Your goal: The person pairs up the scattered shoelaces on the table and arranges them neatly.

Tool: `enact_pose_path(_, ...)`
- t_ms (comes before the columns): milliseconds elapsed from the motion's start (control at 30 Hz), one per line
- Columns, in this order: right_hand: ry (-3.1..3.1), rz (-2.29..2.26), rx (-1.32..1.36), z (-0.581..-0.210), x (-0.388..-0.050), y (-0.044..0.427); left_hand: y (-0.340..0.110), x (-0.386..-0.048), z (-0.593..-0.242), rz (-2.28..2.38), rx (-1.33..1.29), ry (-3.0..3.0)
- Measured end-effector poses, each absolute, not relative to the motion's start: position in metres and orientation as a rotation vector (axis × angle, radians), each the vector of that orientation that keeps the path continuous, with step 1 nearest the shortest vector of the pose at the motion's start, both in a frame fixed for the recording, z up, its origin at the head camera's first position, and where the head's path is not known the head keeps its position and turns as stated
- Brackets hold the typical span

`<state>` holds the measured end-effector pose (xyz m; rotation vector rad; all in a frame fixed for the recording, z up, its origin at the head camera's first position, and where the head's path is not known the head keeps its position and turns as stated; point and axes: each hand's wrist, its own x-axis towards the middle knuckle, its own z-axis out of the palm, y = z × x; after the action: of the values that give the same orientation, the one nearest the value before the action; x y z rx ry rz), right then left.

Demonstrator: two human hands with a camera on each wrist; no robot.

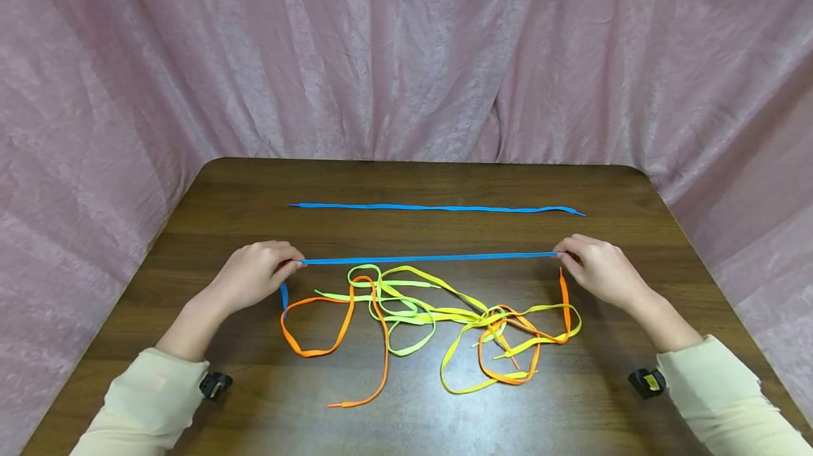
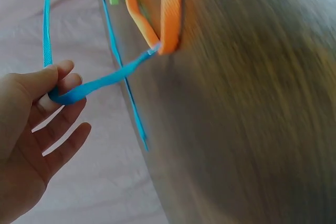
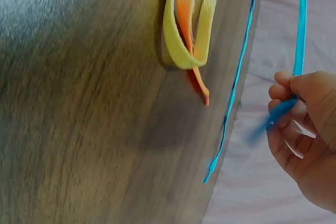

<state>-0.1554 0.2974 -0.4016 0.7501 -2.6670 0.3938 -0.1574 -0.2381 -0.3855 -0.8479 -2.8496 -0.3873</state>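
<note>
Nearest, lower left and lower right corners: pale left sleeve (image 1: 142, 396) and pale right sleeve (image 1: 718, 385), small black gadget (image 1: 216, 385) by the left one, second black gadget (image 1: 648, 383) by the right. Brown wood-look surface (image 1: 273, 406) fills the lower half.

Next up, centre: loose tangle of flat laces, exact count unclear. Orange lace (image 1: 311, 354) loops at its left, tipped end toward bottom centre; more orange at its right. Green lace (image 1: 403, 354) mid-tangle, yellow lace (image 1: 470, 391) mostly right of centre.

Just above the tangle: held blue lace (image 1: 432, 258), stretched nearly straight across mid-frame. Left hand (image 1: 257, 272), centre left, fingers pinching it; short tail hangs below, end near the orange loop. Right hand (image 1: 600, 269), centre right, fingers pinching the other side; tail there is blurred in the right wrist view.

Beyond: second blue lace (image 1: 438, 208) lying roughly straight left to right, near the surface's far edge, untouched. Behind everything, pink curtain (image 1: 406, 54) across the top.
</note>
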Motion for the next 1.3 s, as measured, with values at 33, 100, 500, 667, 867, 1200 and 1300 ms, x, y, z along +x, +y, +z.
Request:
enact_pose_path(33, -2.669, 0.391, 0.74, -0.402, -0.156, 0.299, -0.241, -0.158, -0.386, -0.385, -0.834, -2.851)
enact_pose_path(100, -2.671, 0.387, 0.729, -0.402, -0.156, 0.302, -0.246, -0.159, -0.387, -0.391, -0.808, -2.856)
enact_pose_path(500, -2.694, 0.364, 0.648, -0.405, -0.156, 0.321, -0.278, -0.165, -0.393, -0.398, -0.67, -2.914)
enact_pose_path(667, -2.724, 0.371, 0.593, -0.408, -0.155, 0.328, -0.29, -0.166, -0.397, -0.403, -0.603, -2.957)
enact_pose_path(867, -2.726, 0.386, 0.573, -0.411, -0.154, 0.336, -0.3, -0.166, -0.402, -0.419, -0.581, -2.939)
enact_pose_path(1200, -2.74, 0.39, 0.551, -0.417, -0.154, 0.343, -0.308, -0.167, -0.406, -0.433, -0.539, -2.975)
enact_pose_path(1300, -2.755, 0.397, 0.542, -0.418, -0.155, 0.344, -0.31, -0.167, -0.407, -0.451, -0.519, -2.984)
